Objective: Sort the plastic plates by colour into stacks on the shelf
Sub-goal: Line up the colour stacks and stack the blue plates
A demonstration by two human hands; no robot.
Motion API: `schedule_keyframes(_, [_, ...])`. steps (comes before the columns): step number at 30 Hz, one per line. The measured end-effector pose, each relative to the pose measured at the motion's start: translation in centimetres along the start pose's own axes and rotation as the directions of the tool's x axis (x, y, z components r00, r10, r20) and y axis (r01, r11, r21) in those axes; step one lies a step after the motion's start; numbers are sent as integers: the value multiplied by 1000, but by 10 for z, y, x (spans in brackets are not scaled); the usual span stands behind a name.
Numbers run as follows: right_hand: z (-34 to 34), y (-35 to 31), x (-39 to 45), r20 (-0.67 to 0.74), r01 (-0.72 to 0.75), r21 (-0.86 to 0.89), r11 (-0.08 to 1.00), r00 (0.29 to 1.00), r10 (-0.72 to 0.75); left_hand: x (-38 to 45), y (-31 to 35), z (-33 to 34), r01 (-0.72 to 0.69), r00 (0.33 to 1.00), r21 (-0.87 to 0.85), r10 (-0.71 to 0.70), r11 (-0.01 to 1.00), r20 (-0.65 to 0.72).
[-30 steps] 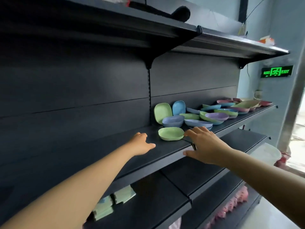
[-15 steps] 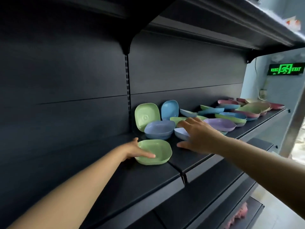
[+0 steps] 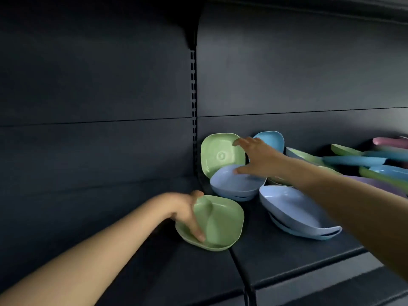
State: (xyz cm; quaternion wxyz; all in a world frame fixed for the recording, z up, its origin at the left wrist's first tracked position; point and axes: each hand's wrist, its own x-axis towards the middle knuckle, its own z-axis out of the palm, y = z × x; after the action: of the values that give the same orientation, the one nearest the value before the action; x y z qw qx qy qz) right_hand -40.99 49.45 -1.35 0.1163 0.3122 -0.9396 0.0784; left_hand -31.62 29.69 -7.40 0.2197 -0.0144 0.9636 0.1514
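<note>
Green plastic fills the left hand (image 3: 187, 214): its arm reaches in from the lower left, and the thumb lies inside a flat green plate (image 3: 218, 224) while the other fingers curl under its near rim, gripping it. That plate sits low on the dark shelf (image 3: 287, 261), just left of the seam between two shelf boards.

Reaching from the right edge, the right arm stretches across the plates to the back. The right hand (image 3: 258, 157) has its fingers spread wide; the fingertips touch the top edge of a second green plate (image 3: 217, 153) that leans upright against the back panel, and the thumb rests on a lavender-blue stack (image 3: 234, 184) in front of it. Whether the fingers have closed on the leaning plate cannot be told.

Behind the hand a blue plate (image 3: 272, 140) also stands on edge. Another lavender-blue stack (image 3: 295, 213) lies tilted to the right, and further right a blurred jumble of green, blue, purple and pink plates (image 3: 375, 164) covers the shelf.
</note>
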Motion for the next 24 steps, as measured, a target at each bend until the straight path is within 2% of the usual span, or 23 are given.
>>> schedule_keyframes(8, [24,34,64,-14,137,74,988,991,-136,-4,9,-1,86,996,-46,-87,995,-15])
schedule_keyframes(15, [22,41,111,-172,187,12,982,968,-182,-7,14,-4,182,983,-79,-183,980,-6])
schedule_keyframes(18, [26,42,124,-122,213,-36,976,969,-216,-7,17,-6,200,980,-65,-200,978,7])
schedule_keyframes(24, [29,42,136,-131,209,-70,975,967,-217,-5,14,-6,212,977,-70,-213,975,-1])
